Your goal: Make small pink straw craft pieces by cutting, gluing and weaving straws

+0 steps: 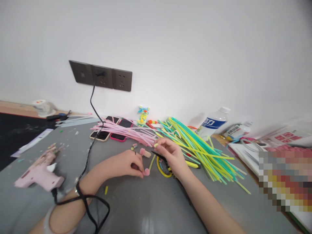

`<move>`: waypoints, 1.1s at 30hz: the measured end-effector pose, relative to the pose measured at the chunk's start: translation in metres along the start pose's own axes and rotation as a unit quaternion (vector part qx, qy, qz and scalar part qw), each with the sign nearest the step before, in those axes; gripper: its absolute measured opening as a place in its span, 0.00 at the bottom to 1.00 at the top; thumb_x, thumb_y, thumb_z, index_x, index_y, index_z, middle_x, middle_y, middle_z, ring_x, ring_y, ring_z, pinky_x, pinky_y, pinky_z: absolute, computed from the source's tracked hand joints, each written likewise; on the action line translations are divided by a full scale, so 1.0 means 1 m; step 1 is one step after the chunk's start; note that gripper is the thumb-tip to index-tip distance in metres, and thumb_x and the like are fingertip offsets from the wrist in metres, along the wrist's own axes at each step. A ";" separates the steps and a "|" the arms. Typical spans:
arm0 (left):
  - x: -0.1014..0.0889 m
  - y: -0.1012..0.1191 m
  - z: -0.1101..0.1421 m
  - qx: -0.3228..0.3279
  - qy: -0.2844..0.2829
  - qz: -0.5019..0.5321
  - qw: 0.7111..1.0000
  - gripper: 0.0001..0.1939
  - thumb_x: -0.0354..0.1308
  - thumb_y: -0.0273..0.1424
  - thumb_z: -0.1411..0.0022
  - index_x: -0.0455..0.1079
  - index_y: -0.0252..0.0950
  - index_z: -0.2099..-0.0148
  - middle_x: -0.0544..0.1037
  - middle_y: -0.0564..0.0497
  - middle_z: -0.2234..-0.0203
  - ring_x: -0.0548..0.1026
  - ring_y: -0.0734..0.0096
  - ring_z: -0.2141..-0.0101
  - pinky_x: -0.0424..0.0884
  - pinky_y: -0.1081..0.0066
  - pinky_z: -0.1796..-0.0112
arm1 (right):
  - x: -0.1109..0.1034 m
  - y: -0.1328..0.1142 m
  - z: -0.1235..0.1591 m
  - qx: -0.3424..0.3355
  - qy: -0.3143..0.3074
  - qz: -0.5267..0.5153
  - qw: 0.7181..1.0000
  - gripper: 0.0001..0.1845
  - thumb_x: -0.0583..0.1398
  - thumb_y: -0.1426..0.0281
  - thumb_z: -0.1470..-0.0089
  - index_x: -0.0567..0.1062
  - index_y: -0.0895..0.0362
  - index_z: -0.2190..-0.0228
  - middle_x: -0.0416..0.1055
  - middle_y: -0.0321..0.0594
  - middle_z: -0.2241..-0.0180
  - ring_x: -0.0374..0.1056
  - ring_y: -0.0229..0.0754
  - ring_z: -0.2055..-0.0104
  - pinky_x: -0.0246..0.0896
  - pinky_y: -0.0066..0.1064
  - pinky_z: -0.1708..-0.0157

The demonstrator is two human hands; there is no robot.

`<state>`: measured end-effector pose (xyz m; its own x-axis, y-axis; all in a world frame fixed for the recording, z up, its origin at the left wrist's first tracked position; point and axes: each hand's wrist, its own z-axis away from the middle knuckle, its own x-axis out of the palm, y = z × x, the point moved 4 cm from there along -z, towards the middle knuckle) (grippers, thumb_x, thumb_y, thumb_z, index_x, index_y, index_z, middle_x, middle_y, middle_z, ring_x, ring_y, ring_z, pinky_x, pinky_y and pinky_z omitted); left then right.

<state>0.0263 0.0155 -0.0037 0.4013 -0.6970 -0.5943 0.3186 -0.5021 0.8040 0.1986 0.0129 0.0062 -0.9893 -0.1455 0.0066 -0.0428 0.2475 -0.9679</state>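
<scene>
In the head view my left hand (133, 162) pinches at the edge of a small pink rolled piece (146, 172) just above the grey table. My right hand (172, 154) is closed, with a small pale yellow piece (156, 145) between thumb and fingertip. Scissors with yellow handles (162, 172) lie under and beside that hand, partly hidden by it. A thin yellow-green strip (152, 162) stands between my hands. Just beyond, a pink and beige roll (145, 152) rests on the table, with tiny cut bits (134, 146) to its left.
A pink glue gun (40, 177) lies at left, its black cord (89, 156) crossing over my left forearm to the wall socket (100, 76). Pink sticks (124, 130) lie across several phones (118, 136). Green and yellow sticks (202, 149) spread rightward near a bottle (214, 122).
</scene>
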 end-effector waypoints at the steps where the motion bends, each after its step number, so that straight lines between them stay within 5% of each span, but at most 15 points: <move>1: 0.002 -0.002 0.000 -0.003 -0.007 -0.016 1.000 0.07 0.64 0.31 0.40 0.81 0.35 0.68 0.79 0.49 0.73 0.73 0.72 0.73 0.61 0.76 0.72 | 0.003 -0.001 0.001 0.020 -0.026 0.012 0.999 0.15 0.66 0.56 0.48 0.73 0.55 0.72 0.70 0.37 0.72 0.65 0.38 0.70 0.63 0.30 0.69; 7: 0.005 -0.007 0.002 -0.032 -0.014 -0.019 0.999 0.10 0.66 0.26 0.45 0.80 0.38 0.59 0.75 0.56 0.77 0.70 0.76 0.76 0.61 0.78 0.74 | 0.016 -0.001 0.013 0.161 -0.209 0.039 0.964 0.16 0.66 0.58 0.47 0.72 0.58 0.71 0.71 0.34 0.76 0.63 0.31 0.78 0.59 0.23 0.77; 11: 0.004 -0.006 0.001 -0.042 -0.005 -0.022 0.999 0.05 0.66 0.25 0.46 0.80 0.37 0.65 0.78 0.54 0.74 0.73 0.73 0.72 0.63 0.78 0.70 | 0.014 0.002 0.018 0.190 -0.239 0.067 0.950 0.12 0.63 0.62 0.43 0.71 0.57 0.69 0.74 0.36 0.75 0.67 0.32 0.78 0.59 0.21 0.79; 17: 0.003 -0.003 0.001 -0.013 0.002 -0.024 1.000 0.01 0.67 0.27 0.45 0.79 0.37 0.68 0.80 0.52 0.70 0.74 0.70 0.68 0.65 0.76 0.68 | 0.013 0.003 0.018 0.166 -0.265 0.072 0.947 0.08 0.60 0.66 0.41 0.68 0.56 0.69 0.77 0.37 0.73 0.67 0.32 0.78 0.63 0.22 0.77; 23: 0.000 -0.002 0.003 -0.028 0.021 -0.078 0.996 0.06 0.70 0.29 0.47 0.78 0.40 0.65 0.82 0.54 0.62 0.74 0.64 0.57 0.60 0.65 0.50 | 0.010 -0.001 0.017 0.098 -0.277 0.145 0.945 0.05 0.59 0.70 0.41 0.68 0.56 0.69 0.78 0.39 0.72 0.68 0.32 0.77 0.65 0.23 0.74; 33: -0.001 -0.008 0.003 -0.037 0.015 -0.085 0.996 0.02 0.66 0.29 0.42 0.77 0.39 0.69 0.79 0.54 0.73 0.74 0.67 0.63 0.62 0.71 0.59 | 0.015 0.000 0.021 0.061 -0.322 0.227 0.917 0.02 0.58 0.75 0.44 0.70 0.57 0.69 0.74 0.34 0.76 0.62 0.31 0.79 0.57 0.21 0.78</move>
<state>0.0204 0.0184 -0.0098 0.3610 -0.5897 -0.7225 0.4452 -0.5718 0.6891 0.1868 -0.0094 0.0009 -0.6125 -0.5985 -0.5164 0.4083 0.3198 -0.8550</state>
